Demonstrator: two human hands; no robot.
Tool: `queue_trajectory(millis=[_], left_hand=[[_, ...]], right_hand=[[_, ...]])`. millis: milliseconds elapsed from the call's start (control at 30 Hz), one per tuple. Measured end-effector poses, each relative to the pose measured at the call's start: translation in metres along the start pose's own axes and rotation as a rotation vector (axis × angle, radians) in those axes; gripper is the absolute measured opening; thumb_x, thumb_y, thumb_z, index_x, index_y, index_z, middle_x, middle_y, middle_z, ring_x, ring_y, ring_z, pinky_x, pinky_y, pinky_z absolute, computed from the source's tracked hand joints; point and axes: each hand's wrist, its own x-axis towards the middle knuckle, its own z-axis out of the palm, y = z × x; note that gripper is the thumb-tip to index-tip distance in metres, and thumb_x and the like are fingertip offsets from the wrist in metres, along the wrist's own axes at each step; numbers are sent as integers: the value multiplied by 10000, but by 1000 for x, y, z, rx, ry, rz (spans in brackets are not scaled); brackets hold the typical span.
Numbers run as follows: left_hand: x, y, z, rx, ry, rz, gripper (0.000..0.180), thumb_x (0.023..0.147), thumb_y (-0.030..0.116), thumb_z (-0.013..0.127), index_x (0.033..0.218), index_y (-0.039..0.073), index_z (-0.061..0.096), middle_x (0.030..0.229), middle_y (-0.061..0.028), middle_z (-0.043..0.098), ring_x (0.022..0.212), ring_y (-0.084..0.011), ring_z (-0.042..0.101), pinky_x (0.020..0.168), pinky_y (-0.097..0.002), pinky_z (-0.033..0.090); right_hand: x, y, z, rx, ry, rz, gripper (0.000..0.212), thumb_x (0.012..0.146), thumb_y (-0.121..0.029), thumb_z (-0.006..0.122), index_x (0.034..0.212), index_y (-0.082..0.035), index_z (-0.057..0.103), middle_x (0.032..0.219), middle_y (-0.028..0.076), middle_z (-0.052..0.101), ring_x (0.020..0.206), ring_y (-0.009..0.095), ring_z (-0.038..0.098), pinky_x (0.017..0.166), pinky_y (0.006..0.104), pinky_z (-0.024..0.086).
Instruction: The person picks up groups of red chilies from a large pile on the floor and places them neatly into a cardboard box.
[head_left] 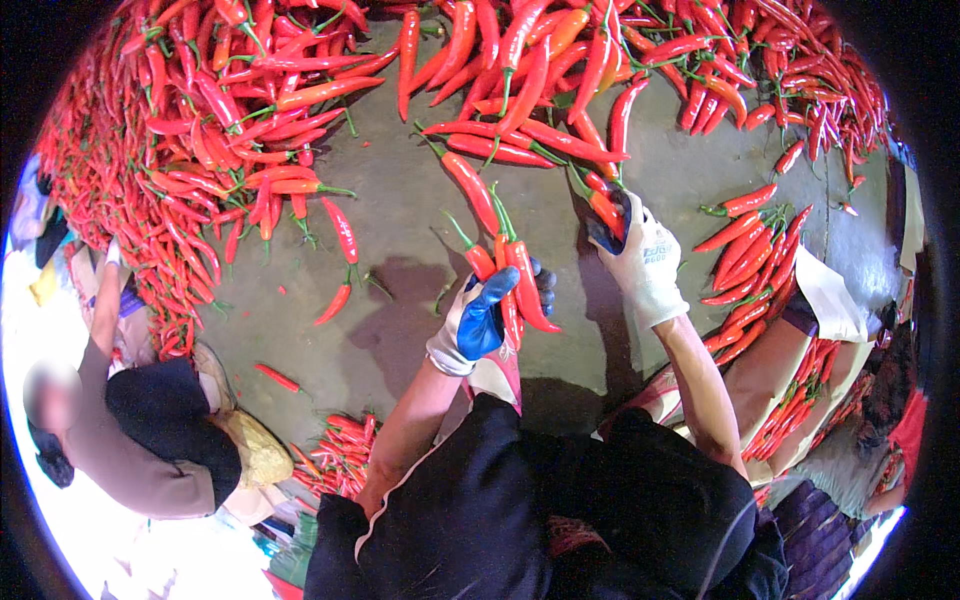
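Note:
My left hand [482, 318], in a white glove with a blue coated palm, is closed around a small bunch of red chili peppers [522, 275]. Their green stems point away from me. To its right, my gloved right hand [645, 258] has its fingers closed on another red chili pepper [604, 210], stem end up. Just beyond both hands lie loose chili peppers [500, 150] on the grey surface [390, 160], and one long chili pepper [468, 188] reaches close to the bunch.
Large heaps of red chili peppers [210, 110] cover the far and left sides. A smaller row of chili peppers [755, 262] lies to the right, beside an open carton [765, 390] holding more. At the left, a co-worker [140, 440] sits with an arm [105, 300] reaching into the heap.

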Motion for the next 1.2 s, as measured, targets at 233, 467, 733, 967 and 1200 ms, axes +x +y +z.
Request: queue_trajectory(millis=[233,467,733,967,1200], left_hand=[[-22,27,-21,-81,61,319,428,893,111,615,1290,36,471,1093,-117,605,1006,-274,611,891,-442,507],[-16,54,-34,-21,127,463,435,897,106,603,1301,27,465,1131,-129,603,1029,-268,610,911,-437,501],[12,70,-3,218,257,572,522,904,87,601,1387,45,407,1179,-145,602,1044,-277,627,912,-456,523],[22,72,-2,344,418,588,450,862,32,652,1287,26,503,1053,-93,639,889,-205,651,797,-374,557],[61,54,22,1635,887,1007,622,702,132,806,1245,18,524,1018,-148,617,869,-290,641,767,-381,521]], right_hand=[[-35,15,-15,-115,-333,-109,618,736,-341,738,1250,-82,513,978,142,632,854,321,643,758,422,506],[-11,11,-31,-7,-283,-118,463,758,-317,714,1137,-82,590,922,139,644,812,346,642,741,436,511],[-44,-9,-11,-246,-448,-95,545,779,-432,686,1177,-101,517,934,146,632,845,322,651,737,424,518],[-29,6,-31,160,-398,-21,565,721,-367,731,1189,-86,585,993,189,653,895,394,620,811,444,497],[11,-4,-19,-216,-168,140,581,760,-329,725,1236,-88,496,984,189,641,848,391,632,748,444,505]])
